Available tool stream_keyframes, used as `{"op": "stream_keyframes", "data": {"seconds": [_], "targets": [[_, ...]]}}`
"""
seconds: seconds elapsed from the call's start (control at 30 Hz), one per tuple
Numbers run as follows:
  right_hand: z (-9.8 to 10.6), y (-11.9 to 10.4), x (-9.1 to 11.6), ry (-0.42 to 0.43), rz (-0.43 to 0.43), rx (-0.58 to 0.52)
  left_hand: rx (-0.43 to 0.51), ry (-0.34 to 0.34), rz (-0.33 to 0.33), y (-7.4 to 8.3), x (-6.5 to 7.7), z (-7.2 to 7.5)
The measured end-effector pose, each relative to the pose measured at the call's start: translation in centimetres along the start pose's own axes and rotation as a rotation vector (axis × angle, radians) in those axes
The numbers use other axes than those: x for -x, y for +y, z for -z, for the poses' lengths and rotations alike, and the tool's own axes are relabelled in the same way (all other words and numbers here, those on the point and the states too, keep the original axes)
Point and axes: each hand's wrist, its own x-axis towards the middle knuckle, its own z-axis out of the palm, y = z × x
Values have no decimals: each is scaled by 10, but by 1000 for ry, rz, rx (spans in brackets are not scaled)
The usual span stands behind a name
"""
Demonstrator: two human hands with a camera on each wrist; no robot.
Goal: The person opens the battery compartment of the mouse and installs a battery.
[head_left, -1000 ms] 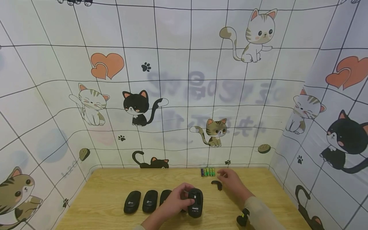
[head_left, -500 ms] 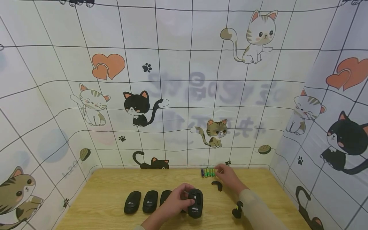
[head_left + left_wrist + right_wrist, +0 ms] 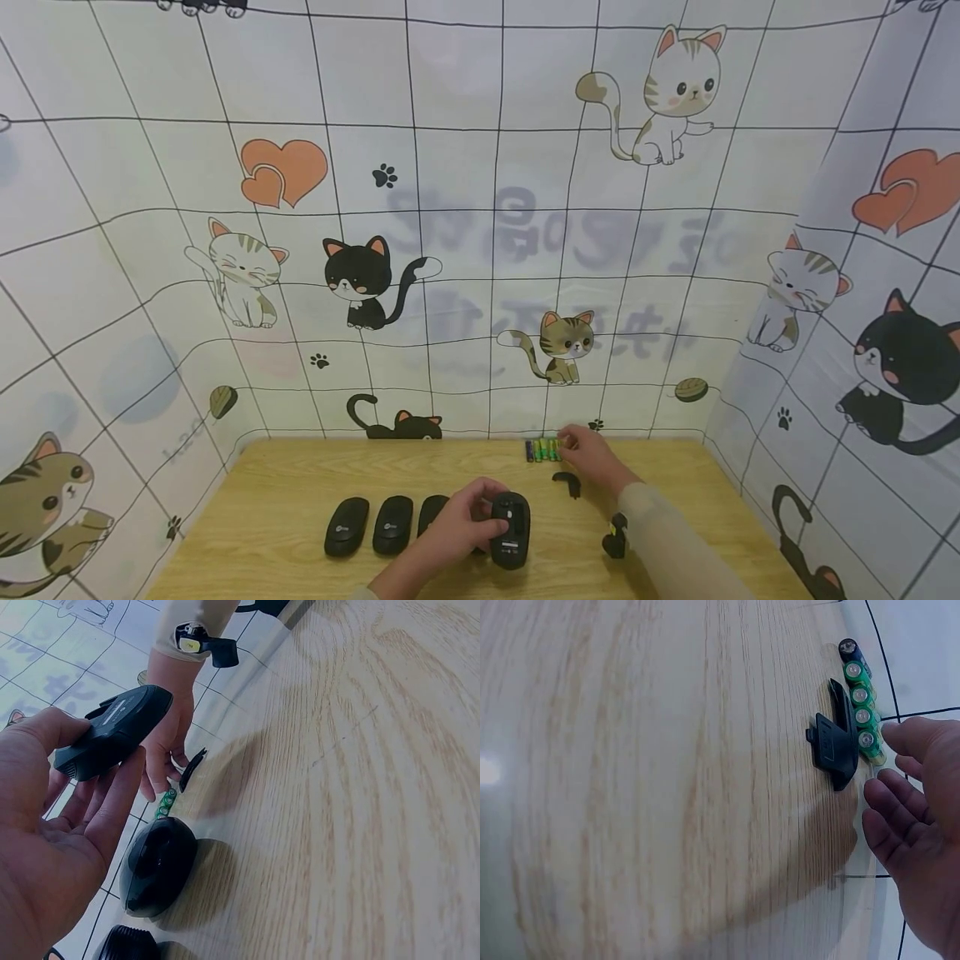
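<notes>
My left hand (image 3: 459, 518) grips a black computer mouse (image 3: 512, 537) by its side, its underside facing me and showing a recessed slot and a label. In the left wrist view, that mouse (image 3: 120, 724) sits between thumb and fingers, raised above the table. At the table's back, my right hand (image 3: 595, 458) is beside a row of batteries (image 3: 542, 450). The right wrist view shows its thumb close to the nearest green battery (image 3: 867, 740), the fingers loosely curved just below. A loose black mouse cover (image 3: 835, 742) with a small tab lies along the row.
To the left on the wooden table (image 3: 277, 500) stand black mice in a row, such as the leftmost mouse (image 3: 347, 527) and the one beside it (image 3: 392, 526); others are partly behind my left hand. A cat-patterned sheet (image 3: 465, 250) hangs at the back and sides.
My right hand has moved left and slightly back, reaching the end of the battery row. The left hand keeps the mouse in the same place.
</notes>
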Motion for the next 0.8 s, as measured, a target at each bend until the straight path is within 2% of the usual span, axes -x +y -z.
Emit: {"op": "stream_keyframes", "data": {"seconds": [0.2, 0.5, 0.8], "targets": [[-1, 2, -3, -21, -18, 3, 11, -6, -3, 1, 1, 0], [-1, 4, -6, -48, -2, 14, 15, -14, -11, 0, 1, 2], [3, 1, -6, -110, -6, 5, 3, -9, -3, -1, 1, 2]]}}
